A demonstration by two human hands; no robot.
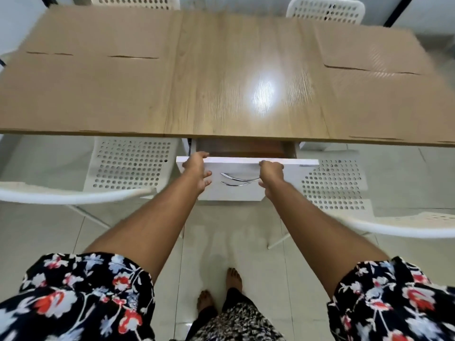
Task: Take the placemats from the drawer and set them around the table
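Note:
Several tan placemats lie on the wooden table (236,77): one at the far left (98,33), one at the near left (81,94), one at the far right (369,50) and one at the near right (394,107). Under the table's near edge, a white drawer front (236,191) with two curved chrome handles (237,180) stands slightly pulled out. A strip of the brown inside (238,148) shows, and I see no mat in it. My left hand (197,172) grips the front's top edge near its left end. My right hand (270,174) grips the top edge right of the handles.
White perforated chairs are tucked under the near side at the left (130,163) and right (334,183) of the drawer. Two more stand at the far side (135,1) (325,8). My bare feet (221,291) are on the pale tiled floor.

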